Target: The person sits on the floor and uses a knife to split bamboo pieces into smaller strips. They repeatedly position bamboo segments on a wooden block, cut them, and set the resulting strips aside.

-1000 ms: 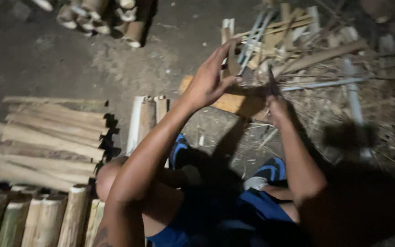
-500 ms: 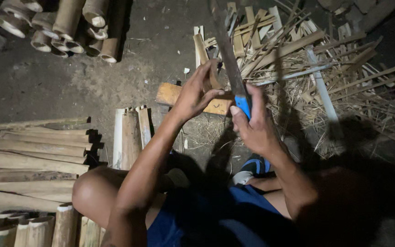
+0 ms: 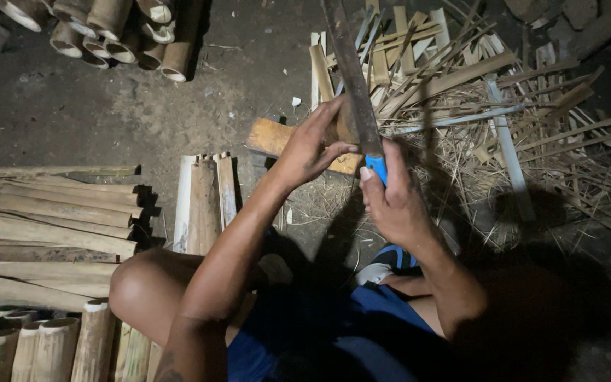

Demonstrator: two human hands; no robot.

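Squatting on the dirt floor (image 3: 72, 113), we close our right hand (image 3: 394, 205) around the long blade's (image 3: 351, 71) blue handle (image 3: 376, 168), while our left hand (image 3: 312, 145) pinches a stiff bamboo piece (image 3: 346, 126) (light, probably splintery) atop the wooden block (image 3: 270, 136).

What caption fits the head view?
Right hand grips a blue-handled blade; left hand steadies a bamboo piece on a wooden block.

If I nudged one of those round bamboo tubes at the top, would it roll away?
Probably, a little: the round bamboo tubes lie on their sides. They look hollow, so likely light, and stiff. Packed together on rough dirt ground, one likely wouldn't roll far.
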